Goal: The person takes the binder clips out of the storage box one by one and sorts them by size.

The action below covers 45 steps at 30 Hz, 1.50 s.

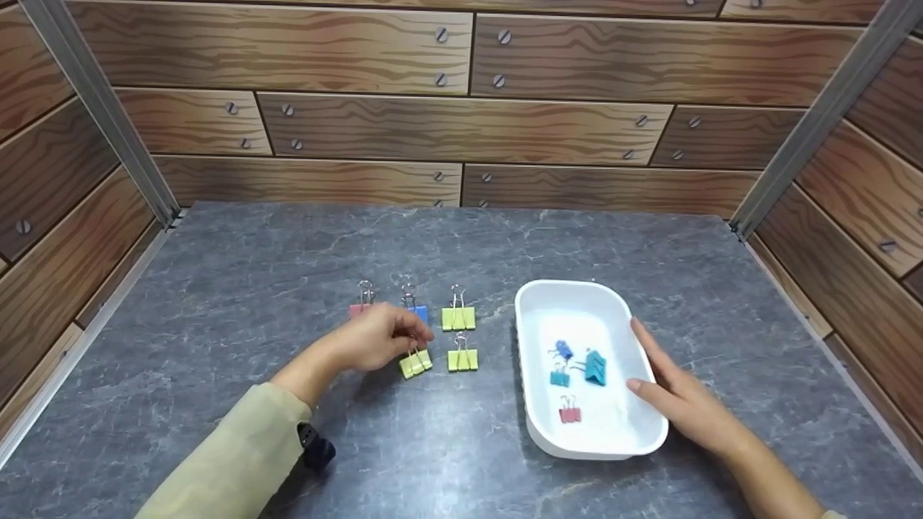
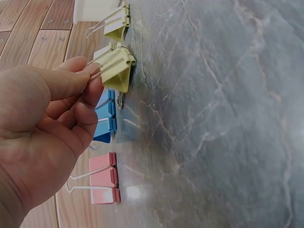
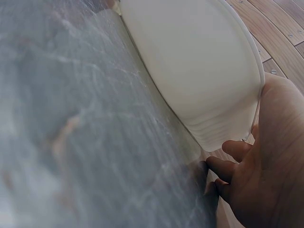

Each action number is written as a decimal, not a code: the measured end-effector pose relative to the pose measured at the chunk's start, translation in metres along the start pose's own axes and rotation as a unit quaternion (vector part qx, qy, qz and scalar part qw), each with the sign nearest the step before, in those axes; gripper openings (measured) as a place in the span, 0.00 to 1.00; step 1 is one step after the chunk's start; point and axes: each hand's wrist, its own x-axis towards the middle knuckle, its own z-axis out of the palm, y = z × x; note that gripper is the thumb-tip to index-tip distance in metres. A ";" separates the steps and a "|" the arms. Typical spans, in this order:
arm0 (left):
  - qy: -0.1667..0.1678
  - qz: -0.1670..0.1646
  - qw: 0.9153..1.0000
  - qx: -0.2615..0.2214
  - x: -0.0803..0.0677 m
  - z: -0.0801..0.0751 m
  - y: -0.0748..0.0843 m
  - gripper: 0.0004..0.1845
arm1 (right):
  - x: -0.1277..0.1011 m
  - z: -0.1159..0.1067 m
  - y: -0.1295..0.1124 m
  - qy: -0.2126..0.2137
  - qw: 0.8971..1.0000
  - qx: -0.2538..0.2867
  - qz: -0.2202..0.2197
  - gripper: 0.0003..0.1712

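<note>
My left hand (image 1: pixel 371 335) pinches the wire handles of a yellow binder clip (image 1: pixel 415 365), which hangs tilted close over the table. In the left wrist view the thumb and fingertips press the handles together beside the clip's yellow body (image 2: pixel 116 69). Behind this hand stand a pink binder clip (image 2: pixel 103 178) and a blue binder clip (image 1: pixel 420 313), both partly covered in the head view. My right hand (image 1: pixel 685 404) holds the right wall of a white plastic bin (image 1: pixel 537 425), thumb over the rim, fingers along the outside.
Right of the held clip stand a larger yellow binder clip (image 1: pixel 458 318) and a smaller yellow binder clip (image 1: pixel 462 360). Inside the bin lie a blue clip (image 1: pixel 564 350), two teal clips (image 1: pixel 595 367) and a red clip (image 1: pixel 570 414). Wood-patterned panels (image 1: pixel 360 130) wall the grey table (image 1: pixel 288 238).
</note>
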 end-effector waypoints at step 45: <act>-0.018 0.082 0.995 -0.052 0.110 0.078 0.114 0.12 | 0.000 0.000 0.004 -0.003 1.000 0.011 -0.001 0.46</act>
